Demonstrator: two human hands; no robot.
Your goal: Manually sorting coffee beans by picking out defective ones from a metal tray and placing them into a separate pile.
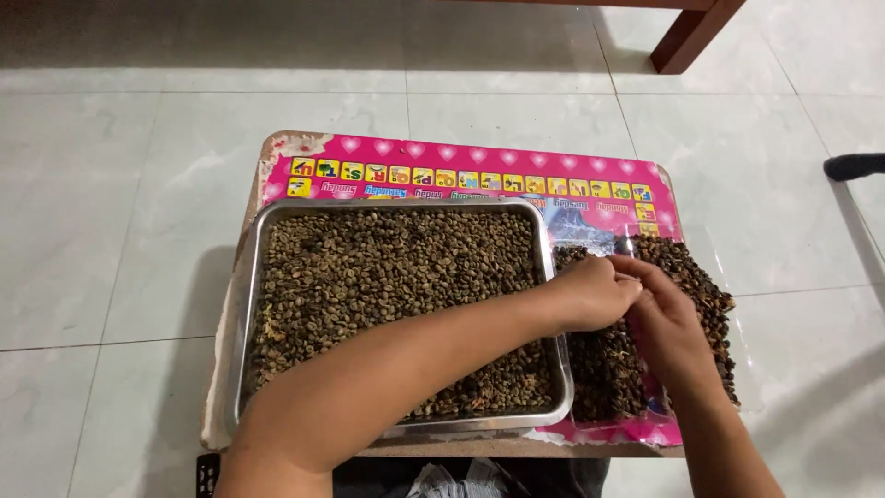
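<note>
Sorting by hand over a low worktop [516, 449] on a tiled floor [111, 240]. Left hand [595, 293] reaches across the steel tray [247, 304], fingers bunched tight at the tips; looks like a pinch on a bean or bit of husk, but too small to confirm. Right hand [666, 323] sits just beside it, fingers [636, 267] narrow and meeting the left fingertips; whether it holds anything I cannot tell.

Both hands are over the loose bean pile [604, 369], spread on a clear plastic sheet [747, 369] right of the tray, touching its rim.

Handling, my read: beans are small, hard, dry and light, and they roll and scatter easily. Take singles with a fingertip pinch from above; scoop for bulk.

Containers: the tray is shallow, rectangular, and filled nearly wall to wall with brownish-green coffee beans [387, 277], a few pale husk strands mixed in. The sheet has no walls, so its pile is loose at the edges. A pink picture mat [461, 171] lies under everything.
</note>
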